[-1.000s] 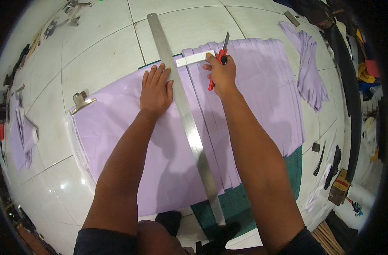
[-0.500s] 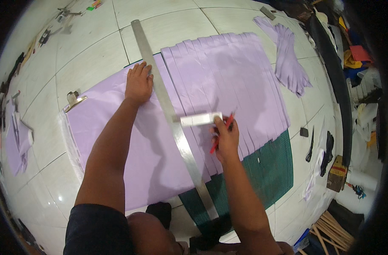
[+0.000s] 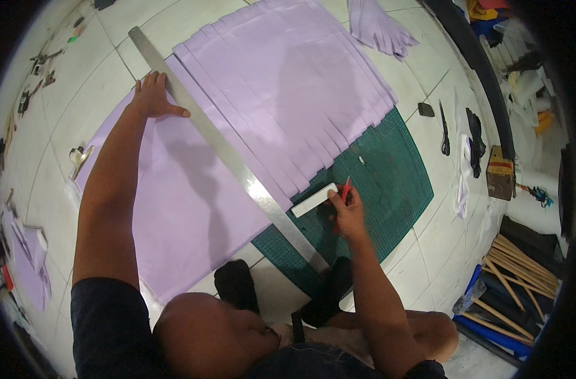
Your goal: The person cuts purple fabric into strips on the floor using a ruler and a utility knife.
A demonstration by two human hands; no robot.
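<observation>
My left hand (image 3: 152, 98) lies with fingers spread and thumb stretched out on the lilac fabric (image 3: 174, 183), against the far part of a long steel ruler (image 3: 212, 139). The ruler runs slantwise over the fabric and onto a green cutting mat (image 3: 389, 183). My right hand (image 3: 350, 218) is closed round a white rectangular bar (image 3: 314, 200) and a slim red craft knife (image 3: 346, 191), whose thin tip points away from me. The bar's left end is beside the ruler, over the mat; whether it touches is unclear. Right of the ruler the fabric is cut into several long strips (image 3: 269, 82).
A bulldog clip (image 3: 79, 158) grips the fabric's left edge. Lilac scraps (image 3: 379, 28) lie at the far right, with more fabric (image 3: 26, 259) at the left. Black scissors (image 3: 444, 129), a box (image 3: 501, 172) and wooden sticks (image 3: 521, 265) are on the right.
My right hand has come nearer to me with the bar and knife, from over the strips to over the mat. My view has shifted, and my left thumb is now spread wider.
</observation>
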